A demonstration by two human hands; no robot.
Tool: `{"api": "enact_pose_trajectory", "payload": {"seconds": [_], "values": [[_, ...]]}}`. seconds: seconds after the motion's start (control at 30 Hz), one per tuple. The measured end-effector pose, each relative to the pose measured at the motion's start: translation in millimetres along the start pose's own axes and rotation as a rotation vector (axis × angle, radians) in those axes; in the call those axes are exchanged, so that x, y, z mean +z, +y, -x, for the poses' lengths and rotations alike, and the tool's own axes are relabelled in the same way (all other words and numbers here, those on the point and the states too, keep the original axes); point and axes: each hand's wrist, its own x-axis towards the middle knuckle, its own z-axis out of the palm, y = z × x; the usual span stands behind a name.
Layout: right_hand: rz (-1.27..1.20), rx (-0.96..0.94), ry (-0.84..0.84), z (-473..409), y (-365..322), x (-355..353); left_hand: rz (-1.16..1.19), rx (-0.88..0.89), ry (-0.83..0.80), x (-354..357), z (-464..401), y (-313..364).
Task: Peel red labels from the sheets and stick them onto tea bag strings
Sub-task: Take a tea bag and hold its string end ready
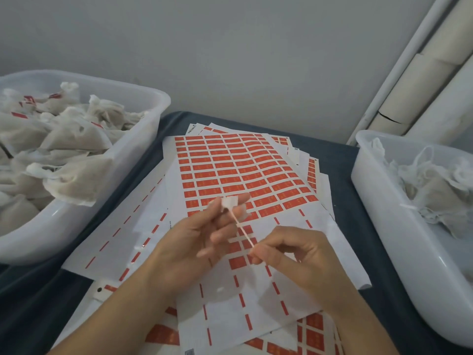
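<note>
Table (340, 160) under dark blue cover, set against plain grey wall (230, 47); pale pipes (422, 80) in right corner. Two white tubs: left tub (143, 139) at left edge heaped with tea bags, some red-tagged; right tub (378, 201) at right edge, fewer bags. Label sheets (230, 162) overlapping at table centre, count unclear. Left hand (194, 234) pinches white string end (229, 202); right hand (294, 254) pinches string (243, 231) lower down, above sheets.

Red labels (231, 172): faint pale marks on each, too small and blurred to read.
Sheet (256, 303) edges: small dark printed blocks, illegible.
Readable text, brands, numbers: none.
</note>
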Motion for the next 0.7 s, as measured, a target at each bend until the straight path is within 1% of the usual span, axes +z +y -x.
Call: {"api": "enact_pose_trajectory", "payload": {"seconds": [0.03,0.07,0.13,0.2,0.27,0.3,0.33,0.4,0.43,0.47,0.5,0.53,0.63,0.7], "values": [[0.004,0.019,0.046,-1,0,-1,0.006,0.008,-0.02,-1,2,3],[0.01,0.037,0.122,-2,2,-2,-0.052,0.019,-0.03,-2,3,4],[0.057,0.062,0.309,-3,7,-3,-0.266,0.005,-0.06,1,2,2],[0.175,0.034,0.419,-4,10,3,-0.485,-0.078,-0.054,4,1,-3],[0.297,-0.053,0.441,-5,12,13,-0.662,-0.174,-0.022,4,-1,-7],[0.319,-0.089,0.423,-5,13,18,-0.726,-0.231,-0.01,5,-3,-8],[0.306,-0.111,0.385,-5,14,23,-0.758,-0.284,0.006,8,-7,-8],[0.192,-0.077,0.297,-4,14,29,-0.771,-0.361,0.058,8,-15,-14],[0.142,-0.04,0.265,-4,14,32,-0.801,-0.343,0.051,4,-10,-18],[0.127,-0.014,0.261,-3,15,33,-0.896,-0.326,0.071,2,-5,-19],[0.133,0.001,0.28,-3,16,33,-0.967,-0.326,0.118,4,-4,-17],[0.14,0.011,0.306,-3,18,33,-1.018,-0.272,0.125,3,-4,-17],[0.15,0.073,0.417,-5,20,28,-1.11,0.001,0.052,12,-1,-12],[0.145,0.131,0.441,-6,20,26,-1.169,0.127,0.067,8,-1,-15]]}}
